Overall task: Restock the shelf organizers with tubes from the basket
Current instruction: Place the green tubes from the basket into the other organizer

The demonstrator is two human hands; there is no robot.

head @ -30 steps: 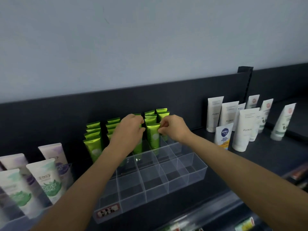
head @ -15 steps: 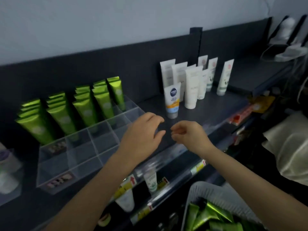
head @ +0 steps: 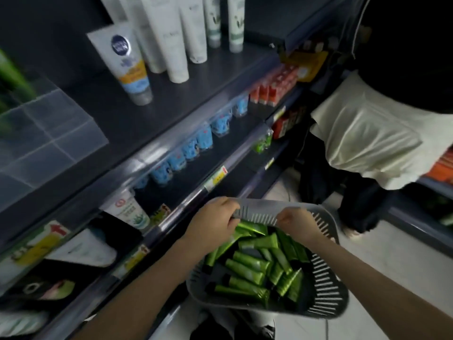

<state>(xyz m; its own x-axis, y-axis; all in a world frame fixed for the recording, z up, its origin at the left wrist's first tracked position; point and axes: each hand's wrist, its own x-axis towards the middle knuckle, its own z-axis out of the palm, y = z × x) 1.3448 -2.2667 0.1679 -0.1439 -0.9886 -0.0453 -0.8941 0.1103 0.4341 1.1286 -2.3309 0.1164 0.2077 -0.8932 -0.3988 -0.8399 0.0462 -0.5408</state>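
Both hands have dropped from shelf height to the grey basket (head: 326, 298) at floor level. The green tubes (head: 250, 268) lie heaped inside it. The left hand (head: 213, 227) and right hand (head: 295, 225) sit at its far slotted wall, fingers curled; whether either grips a tube or the wall cannot be determined. Farther up, the clear organizer (head: 49, 133) stands on the top shelf (head: 196, 89), with white tubes (head: 176, 45) near it to the right.

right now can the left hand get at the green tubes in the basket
Probably yes. The left hand hangs over the far rim of the basket, and the green tubes lie loose and uncovered just beneath it. Its fingers curl at the rim; whether they grip it is unclear.
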